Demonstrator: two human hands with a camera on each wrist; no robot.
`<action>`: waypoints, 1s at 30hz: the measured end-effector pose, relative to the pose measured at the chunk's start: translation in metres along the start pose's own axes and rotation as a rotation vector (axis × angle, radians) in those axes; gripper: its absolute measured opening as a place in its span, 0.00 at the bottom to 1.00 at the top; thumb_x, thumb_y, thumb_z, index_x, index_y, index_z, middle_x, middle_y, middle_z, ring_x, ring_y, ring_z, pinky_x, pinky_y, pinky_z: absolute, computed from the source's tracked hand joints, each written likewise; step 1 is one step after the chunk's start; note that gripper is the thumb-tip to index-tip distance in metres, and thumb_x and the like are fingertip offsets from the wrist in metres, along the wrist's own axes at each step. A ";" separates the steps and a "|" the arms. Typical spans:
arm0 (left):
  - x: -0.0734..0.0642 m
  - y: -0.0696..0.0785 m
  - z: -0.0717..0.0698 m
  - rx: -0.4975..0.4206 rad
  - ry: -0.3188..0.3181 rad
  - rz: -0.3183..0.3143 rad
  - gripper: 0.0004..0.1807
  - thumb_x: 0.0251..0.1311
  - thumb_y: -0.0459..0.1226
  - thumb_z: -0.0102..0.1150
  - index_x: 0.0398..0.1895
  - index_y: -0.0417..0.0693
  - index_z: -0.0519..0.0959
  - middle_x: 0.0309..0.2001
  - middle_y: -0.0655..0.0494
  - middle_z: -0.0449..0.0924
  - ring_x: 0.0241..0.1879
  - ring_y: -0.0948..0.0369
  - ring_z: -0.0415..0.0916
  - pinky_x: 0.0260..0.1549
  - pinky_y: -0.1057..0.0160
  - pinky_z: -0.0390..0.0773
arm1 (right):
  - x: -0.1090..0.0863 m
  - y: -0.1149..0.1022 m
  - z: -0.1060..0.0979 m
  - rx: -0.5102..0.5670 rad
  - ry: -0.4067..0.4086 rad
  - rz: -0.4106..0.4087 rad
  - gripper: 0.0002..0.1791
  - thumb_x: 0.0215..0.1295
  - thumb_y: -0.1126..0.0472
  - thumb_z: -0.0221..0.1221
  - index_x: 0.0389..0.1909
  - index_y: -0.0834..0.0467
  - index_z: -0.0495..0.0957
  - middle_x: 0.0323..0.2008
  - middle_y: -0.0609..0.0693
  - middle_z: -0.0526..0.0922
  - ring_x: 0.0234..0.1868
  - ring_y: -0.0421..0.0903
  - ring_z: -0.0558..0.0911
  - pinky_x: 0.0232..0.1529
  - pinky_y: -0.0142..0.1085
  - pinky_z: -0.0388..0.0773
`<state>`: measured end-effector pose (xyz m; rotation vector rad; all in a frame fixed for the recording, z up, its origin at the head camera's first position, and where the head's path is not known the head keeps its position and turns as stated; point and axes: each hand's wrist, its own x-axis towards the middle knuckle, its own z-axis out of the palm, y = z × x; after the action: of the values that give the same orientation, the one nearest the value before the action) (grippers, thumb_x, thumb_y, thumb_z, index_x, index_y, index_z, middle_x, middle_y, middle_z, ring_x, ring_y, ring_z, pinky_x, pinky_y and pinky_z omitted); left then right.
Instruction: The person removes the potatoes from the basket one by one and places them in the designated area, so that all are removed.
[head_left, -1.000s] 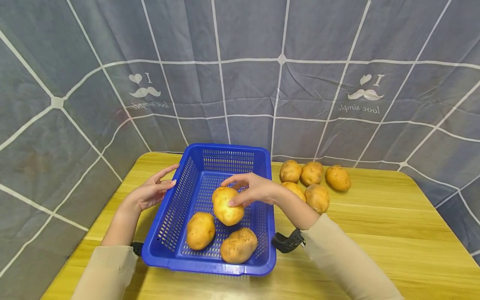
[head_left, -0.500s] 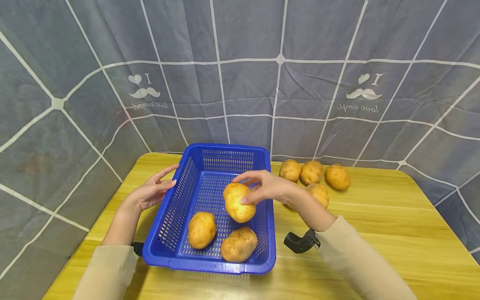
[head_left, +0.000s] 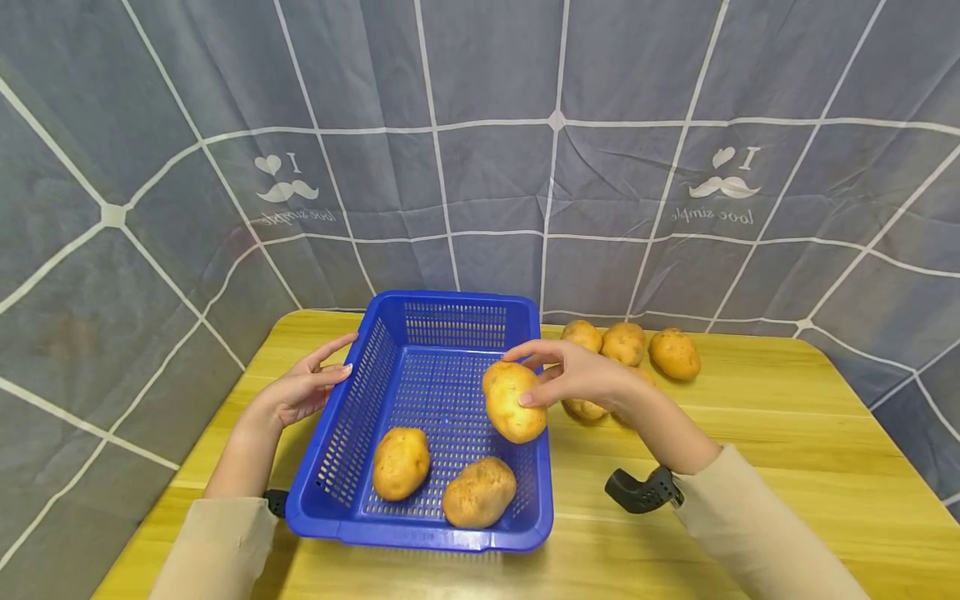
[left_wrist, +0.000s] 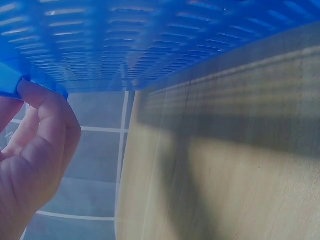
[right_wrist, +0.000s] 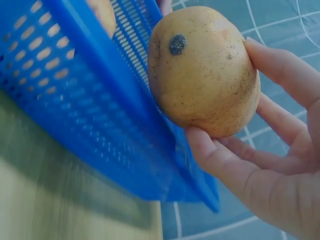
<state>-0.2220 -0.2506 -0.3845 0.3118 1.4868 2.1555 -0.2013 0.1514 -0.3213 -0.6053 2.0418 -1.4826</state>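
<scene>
My right hand point(head_left: 566, 375) pinches a yellow-brown potato point(head_left: 513, 402) between thumb and fingers, over the right rim of a blue slotted plastic basket point(head_left: 420, 533). In the right wrist view this potato point(right_wrist: 205, 75) shows a dark round spot, and it overlaps the basket's rim point(right_wrist: 100, 60). My left hand point(head_left: 307, 387) holds the basket's left rim; the left wrist view has its fingers point(left_wrist: 47, 107) bent at that rim. Inside the basket, toward the near side, lie two more potatoes, one on the left point(head_left: 401, 463) and one on the right point(head_left: 480, 493).
Several potatoes, one of them farthest right point(head_left: 675, 354), lie on the wooden table point(head_left: 787, 450) right of the basket; my right hand and forearm partly cover some. A grey curtain with white grid lines point(head_left: 495, 183) hangs behind and to the left. Each wrist wears a black strap point(head_left: 643, 490).
My right hand has carried the potato rightward, from above the middle of the basket to its right rim. The left hand has stayed at the left rim.
</scene>
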 end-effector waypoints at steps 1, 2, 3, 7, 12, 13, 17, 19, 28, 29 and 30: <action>0.000 0.000 0.000 0.002 -0.002 0.001 0.26 0.67 0.24 0.41 0.63 0.58 0.61 0.39 0.52 0.81 0.36 0.60 0.80 0.36 0.64 0.81 | -0.002 0.001 -0.002 -0.003 0.007 -0.002 0.31 0.52 0.63 0.67 0.59 0.59 0.70 0.54 0.62 0.70 0.43 0.53 0.79 0.42 0.42 0.78; 0.000 0.000 0.000 0.001 -0.004 0.001 0.26 0.67 0.24 0.41 0.63 0.58 0.61 0.39 0.52 0.81 0.36 0.60 0.80 0.36 0.64 0.81 | -0.005 0.002 -0.004 -0.007 0.014 -0.004 0.31 0.52 0.63 0.67 0.59 0.59 0.70 0.54 0.62 0.70 0.43 0.53 0.79 0.43 0.43 0.78; 0.000 0.000 0.000 0.003 -0.005 0.001 0.26 0.67 0.24 0.41 0.63 0.58 0.61 0.39 0.52 0.81 0.36 0.60 0.80 0.36 0.64 0.81 | -0.007 0.003 -0.006 -0.007 0.020 -0.004 0.32 0.52 0.63 0.67 0.60 0.59 0.69 0.54 0.63 0.69 0.44 0.54 0.79 0.44 0.43 0.78; 0.000 0.000 -0.001 0.015 0.005 -0.003 0.26 0.67 0.25 0.41 0.63 0.59 0.62 0.39 0.52 0.81 0.36 0.60 0.80 0.36 0.64 0.81 | -0.016 0.005 -0.014 -0.038 0.052 -0.009 0.33 0.52 0.62 0.67 0.60 0.59 0.69 0.59 0.63 0.67 0.53 0.58 0.74 0.49 0.44 0.76; 0.001 0.001 -0.001 0.019 -0.007 0.003 0.26 0.67 0.25 0.41 0.63 0.60 0.63 0.39 0.53 0.81 0.36 0.61 0.80 0.37 0.64 0.81 | -0.026 0.008 -0.022 -0.063 0.079 -0.014 0.33 0.53 0.61 0.67 0.60 0.60 0.69 0.58 0.62 0.68 0.57 0.58 0.68 0.52 0.46 0.73; 0.001 0.001 -0.001 0.019 -0.010 0.006 0.26 0.67 0.25 0.41 0.62 0.60 0.63 0.39 0.53 0.81 0.36 0.61 0.80 0.36 0.64 0.81 | -0.027 0.009 -0.024 -0.072 0.084 -0.014 0.33 0.53 0.61 0.67 0.61 0.60 0.68 0.58 0.62 0.68 0.57 0.57 0.68 0.52 0.45 0.73; 0.001 0.001 -0.001 0.004 -0.025 0.013 0.26 0.67 0.25 0.41 0.62 0.60 0.64 0.39 0.52 0.81 0.36 0.60 0.80 0.36 0.64 0.81 | -0.033 0.012 -0.029 -0.070 0.097 -0.014 0.34 0.53 0.62 0.67 0.61 0.62 0.67 0.58 0.65 0.67 0.51 0.55 0.73 0.47 0.41 0.75; 0.001 0.001 -0.001 0.001 -0.028 0.014 0.25 0.67 0.25 0.41 0.61 0.60 0.65 0.40 0.52 0.81 0.37 0.60 0.80 0.37 0.64 0.81 | -0.037 0.014 -0.032 -0.065 0.101 -0.022 0.34 0.53 0.62 0.67 0.61 0.64 0.66 0.59 0.67 0.66 0.48 0.54 0.76 0.43 0.39 0.77; 0.000 -0.001 0.000 -0.012 -0.025 0.011 0.25 0.67 0.25 0.41 0.60 0.61 0.66 0.39 0.52 0.81 0.36 0.60 0.80 0.36 0.65 0.81 | -0.057 0.029 -0.041 -0.050 0.143 -0.007 0.35 0.53 0.63 0.67 0.62 0.64 0.65 0.59 0.68 0.65 0.50 0.54 0.76 0.43 0.40 0.78; 0.000 -0.001 0.000 -0.016 -0.026 0.013 0.25 0.67 0.25 0.41 0.60 0.62 0.66 0.39 0.52 0.81 0.36 0.60 0.80 0.36 0.64 0.81 | -0.059 0.030 -0.042 -0.054 0.151 0.001 0.35 0.53 0.63 0.67 0.62 0.64 0.65 0.59 0.68 0.64 0.49 0.54 0.77 0.43 0.40 0.79; 0.000 -0.002 -0.001 -0.020 -0.029 0.014 0.25 0.68 0.25 0.40 0.60 0.62 0.66 0.39 0.52 0.81 0.36 0.60 0.80 0.36 0.64 0.81 | -0.062 0.031 -0.043 -0.055 0.159 0.011 0.35 0.53 0.63 0.67 0.62 0.64 0.65 0.59 0.69 0.64 0.48 0.54 0.77 0.43 0.40 0.79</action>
<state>-0.2214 -0.2509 -0.3861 0.3453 1.4504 2.1664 -0.1842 0.2309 -0.3302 -0.5104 2.2094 -1.5152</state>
